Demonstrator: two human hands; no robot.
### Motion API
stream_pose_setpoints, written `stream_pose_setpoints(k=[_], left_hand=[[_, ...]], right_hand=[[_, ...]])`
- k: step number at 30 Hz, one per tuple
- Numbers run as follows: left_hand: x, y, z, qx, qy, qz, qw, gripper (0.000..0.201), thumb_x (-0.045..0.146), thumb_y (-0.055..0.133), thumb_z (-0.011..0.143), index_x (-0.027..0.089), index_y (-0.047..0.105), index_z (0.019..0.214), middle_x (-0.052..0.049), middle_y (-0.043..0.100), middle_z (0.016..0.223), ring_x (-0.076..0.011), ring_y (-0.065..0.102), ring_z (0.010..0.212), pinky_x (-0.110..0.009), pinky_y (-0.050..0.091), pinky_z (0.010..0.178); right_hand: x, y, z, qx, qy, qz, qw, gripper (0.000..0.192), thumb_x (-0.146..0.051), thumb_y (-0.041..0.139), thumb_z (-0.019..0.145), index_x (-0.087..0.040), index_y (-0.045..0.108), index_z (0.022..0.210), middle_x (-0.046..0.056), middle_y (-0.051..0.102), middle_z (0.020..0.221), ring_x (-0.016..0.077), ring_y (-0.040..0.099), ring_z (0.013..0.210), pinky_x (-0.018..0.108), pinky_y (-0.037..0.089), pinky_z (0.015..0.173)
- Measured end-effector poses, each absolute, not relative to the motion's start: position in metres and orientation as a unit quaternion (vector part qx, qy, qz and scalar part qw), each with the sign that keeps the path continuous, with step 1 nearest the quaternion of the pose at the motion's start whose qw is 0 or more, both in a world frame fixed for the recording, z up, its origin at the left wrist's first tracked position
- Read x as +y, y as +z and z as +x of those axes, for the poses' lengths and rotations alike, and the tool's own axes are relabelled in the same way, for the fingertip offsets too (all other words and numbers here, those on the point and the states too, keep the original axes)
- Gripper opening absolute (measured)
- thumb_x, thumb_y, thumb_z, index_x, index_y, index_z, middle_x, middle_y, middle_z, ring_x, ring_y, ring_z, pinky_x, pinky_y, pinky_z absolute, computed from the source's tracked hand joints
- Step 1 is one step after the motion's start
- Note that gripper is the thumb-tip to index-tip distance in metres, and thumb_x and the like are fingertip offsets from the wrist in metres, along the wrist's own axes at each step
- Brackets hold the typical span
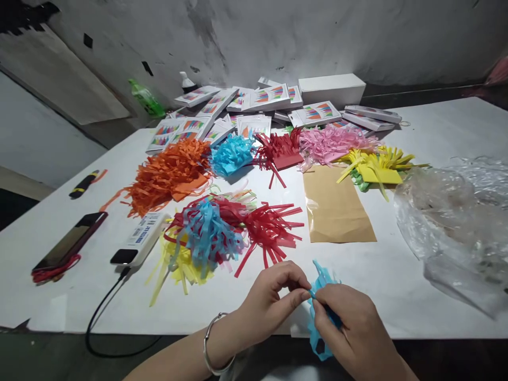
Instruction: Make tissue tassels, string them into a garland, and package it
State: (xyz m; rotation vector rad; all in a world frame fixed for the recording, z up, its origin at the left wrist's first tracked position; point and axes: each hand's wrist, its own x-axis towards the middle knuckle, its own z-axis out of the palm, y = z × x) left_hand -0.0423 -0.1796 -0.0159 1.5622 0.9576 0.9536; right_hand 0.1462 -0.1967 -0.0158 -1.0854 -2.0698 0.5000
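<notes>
**Hands working a blue fringed paper piece, with many coloured pieces already heaped on the desk**

Hands meet at the near edge of a white desk. The left hand, with a bangle on its wrist, pinches the top of a light blue fringed paper piece between thumb and forefinger. The right hand is closed around the same piece lower down, so both hands hold it just above the desk edge.

Just beyond the hands lies a mixed heap of fringed pieces in red, blue and yellow, which reads as finished work. Farther off, separate piles sit in a row from left to right: orange pile, blue pile, red pile, pink pile and yellow pile. These look like stock still to be used, so much work seems left.

A flat brown paper bag lies between the heap and the yellow pile. Crumpled clear plastic sits at the right. Small printed boxes crowd the far side. At the left are a phone, a white power bank with a black cable, and a black marker.
</notes>
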Motion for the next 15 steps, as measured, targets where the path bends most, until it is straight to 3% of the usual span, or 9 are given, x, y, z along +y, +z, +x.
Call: stream_pose_setpoints(k=[5, 9, 12, 15], left_hand=[[-0.178, -0.017, -0.047, 0.390, 0.374, 0.676, 0.501, 0.016, 0.029, 0.065, 0.093, 0.015, 0.068, 0.085, -0.005, 0.066, 0.079, -0.0140, 0.057, 0.073, -0.024, 0.045, 0.068], [-0.175, -0.018, -0.050, 0.401, 0.373, 0.621, 0.561, 0.017, 0.032, 0.071, 0.088, 0.015, 0.073, 0.092, -0.007, 0.070, 0.082, -0.0152, 0.062, 0.072, -0.025, 0.049, 0.067], [-0.175, -0.019, -0.052, 0.421, 0.358, 0.563, 0.615, 0.018, 0.032, 0.068, 0.090, 0.014, 0.073, 0.089, -0.005, 0.069, 0.073, -0.0140, 0.063, 0.063, -0.024, 0.050, 0.062], [-0.176, -0.022, -0.052, 0.445, 0.346, 0.569, 0.599, 0.015, 0.028, 0.066, 0.091, 0.014, 0.071, 0.086, -0.003, 0.067, 0.067, -0.0135, 0.063, 0.062, -0.022, 0.049, 0.061]], right_hand=[[-0.195, -0.018, 0.143, -0.804, 0.211, -0.415, 0.370, 0.024, -0.014, 0.045, 0.097, -0.022, 0.051, 0.074, -0.004, 0.052, 0.060, 0.0110, 0.050, 0.053, 0.025, 0.036, 0.052], [-0.193, -0.020, 0.143, -0.808, 0.208, -0.408, 0.370, 0.022, -0.014, 0.044, 0.099, -0.022, 0.052, 0.080, -0.002, 0.059, 0.068, 0.0134, 0.056, 0.061, 0.026, 0.040, 0.058], [-0.193, -0.024, 0.143, -0.815, 0.181, -0.407, 0.369, 0.024, -0.012, 0.044, 0.099, -0.022, 0.050, 0.078, -0.001, 0.059, 0.069, 0.0147, 0.056, 0.062, 0.028, 0.040, 0.060], [-0.192, -0.027, 0.142, -0.819, 0.195, -0.402, 0.361, 0.023, -0.011, 0.042, 0.099, -0.021, 0.051, 0.081, -0.001, 0.058, 0.069, 0.0149, 0.055, 0.061, 0.028, 0.040, 0.061]])
